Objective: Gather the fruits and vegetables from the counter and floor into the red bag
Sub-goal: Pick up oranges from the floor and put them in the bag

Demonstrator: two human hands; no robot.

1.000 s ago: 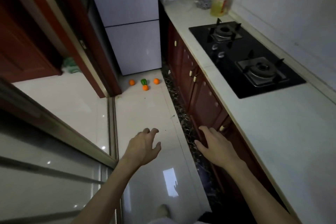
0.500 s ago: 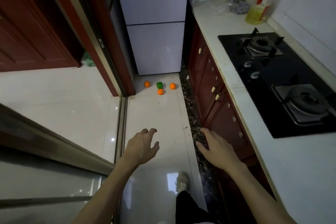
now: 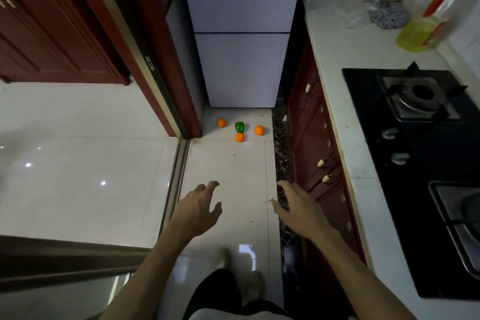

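Three oranges lie on the white floor tiles in front of the fridge: a left orange (image 3: 221, 122), a middle orange (image 3: 239, 137) and a right orange (image 3: 259, 130). A green bell pepper (image 3: 239, 127) lies just behind the middle orange, touching it. My left hand (image 3: 198, 209) is stretched forward above the floor, empty, fingers spread. My right hand (image 3: 298, 206) is held out beside it, also empty with fingers apart. Both hands are well short of the fruit. No red bag is in view.
A white fridge (image 3: 240, 34) closes the aisle's far end. Dark red cabinets (image 3: 311, 138) and a white counter (image 3: 337, 60) with a black gas hob (image 3: 415, 138) run along the right. An oil bottle (image 3: 428, 21) stands at the back. A sliding-door track (image 3: 179, 176) and door frame (image 3: 155, 60) border the left.
The view has moved forward down the aisle; the oranges and pepper look nearer and larger. Both hands stay stretched out and empty.
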